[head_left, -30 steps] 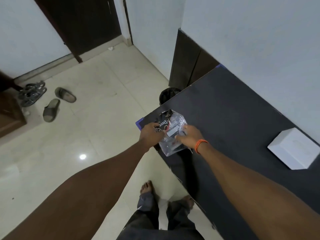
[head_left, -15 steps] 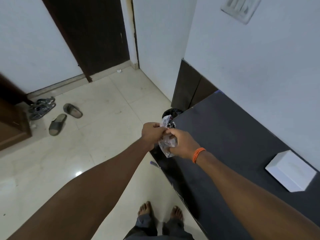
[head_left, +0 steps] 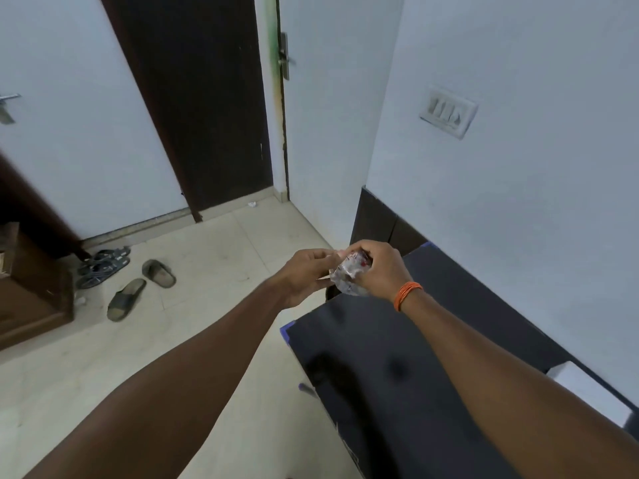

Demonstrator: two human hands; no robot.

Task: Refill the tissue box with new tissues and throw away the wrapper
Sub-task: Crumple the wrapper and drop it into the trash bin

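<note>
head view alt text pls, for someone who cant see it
Both hands crumple a clear plastic wrapper above the far end of a dark table: the left hand pinches one side, the right hand, with an orange wristband, closes over it. A white tissue box sits on the table near the wall.

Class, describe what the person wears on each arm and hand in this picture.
Both forearms are bare, with no sleeves or gloves in view. The right hand has an orange thread band wound several times around its wrist. The left hand and its wrist carry nothing.
</note>
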